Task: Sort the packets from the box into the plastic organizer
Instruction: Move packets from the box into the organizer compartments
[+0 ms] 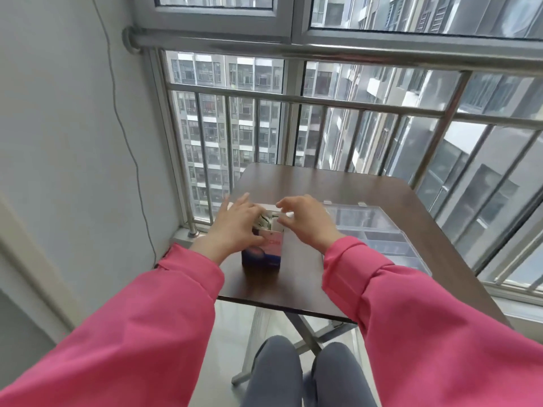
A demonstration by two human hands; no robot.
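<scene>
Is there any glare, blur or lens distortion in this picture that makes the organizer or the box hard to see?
Head view: daylight from the window reflects off the clear plastic organizer, so its compartments are hard to tell; the wide lens bends the railing and stretches the sleeves; the box is slightly soft, its print unreadable, its top partly covered by the left hand and right hand.

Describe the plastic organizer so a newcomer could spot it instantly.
Start at the dark brown table by the barred window. The plastic organizer lies flat along its right side, beside the upright box. It alone is clear and glossy, reflecting the window.
</scene>
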